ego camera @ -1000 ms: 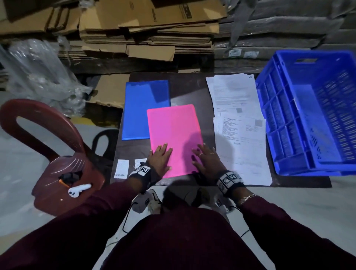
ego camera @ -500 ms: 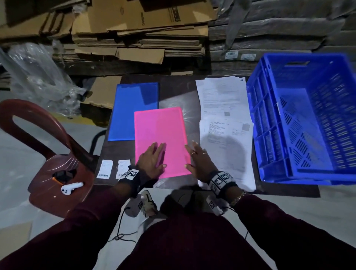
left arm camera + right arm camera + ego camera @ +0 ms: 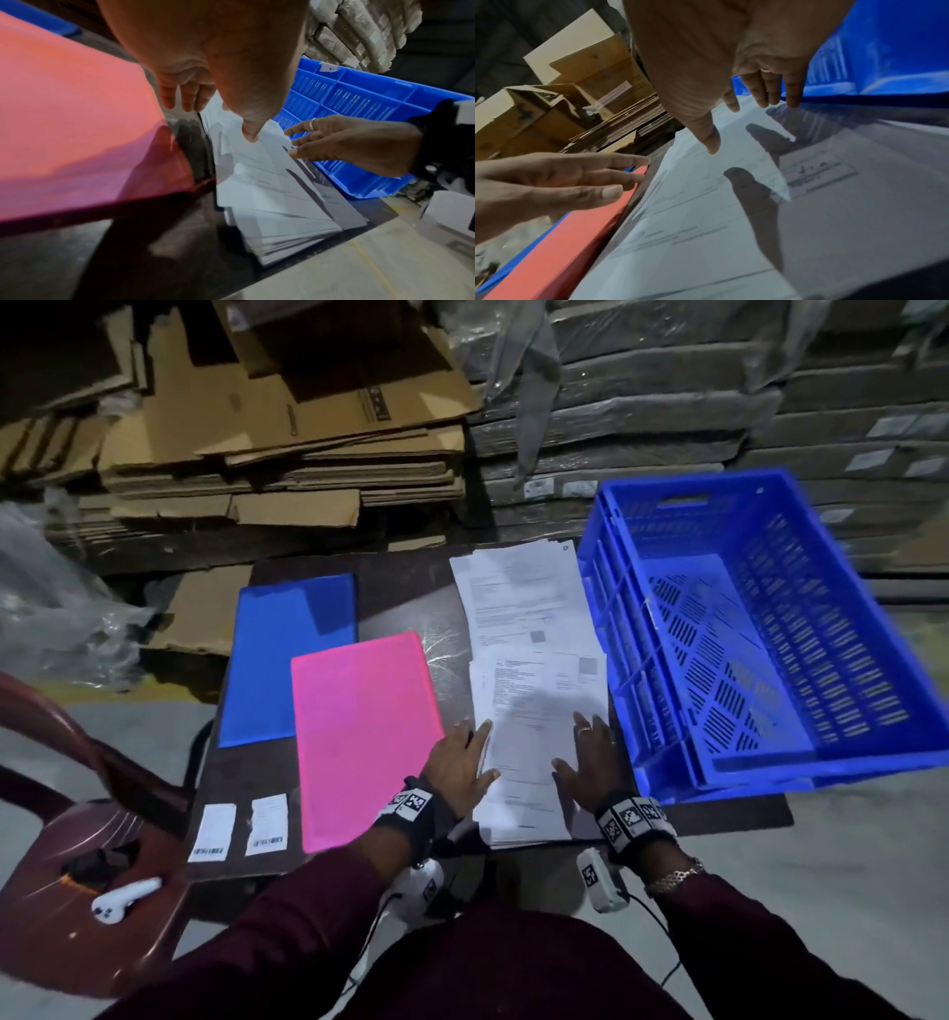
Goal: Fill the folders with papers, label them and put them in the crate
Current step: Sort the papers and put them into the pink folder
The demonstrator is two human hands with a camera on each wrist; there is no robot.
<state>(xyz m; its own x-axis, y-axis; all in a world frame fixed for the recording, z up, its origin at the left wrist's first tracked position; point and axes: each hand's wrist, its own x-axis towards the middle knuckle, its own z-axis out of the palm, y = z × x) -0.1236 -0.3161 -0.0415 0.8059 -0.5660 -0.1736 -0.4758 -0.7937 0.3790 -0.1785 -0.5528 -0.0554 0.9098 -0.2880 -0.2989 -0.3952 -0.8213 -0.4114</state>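
Head view: a stack of papers (image 3: 534, 752) is being flanked by both hands on a dark table (image 3: 411, 588). The left hand (image 3: 458, 764) is being held at the stack's left edge with fingers straight and spread, gripping nothing; whether its fingertips are touching the sheets cannot be told. The right hand (image 3: 590, 759) is being held over the stack's right side, likewise flat and relaxed, with nothing being grasped. A pink folder (image 3: 362, 737) is lying closed just left of the papers, and a blue folder (image 3: 290, 654) is lying beyond it, partly overlapped by it. A blue crate (image 3: 770, 629) is standing just right of the papers, its near corner hanging past the table edge. Two labels (image 3: 239, 824) are lying left of the pink folder's near end. A red plastic chair (image 3: 77, 865) is standing left of the table.
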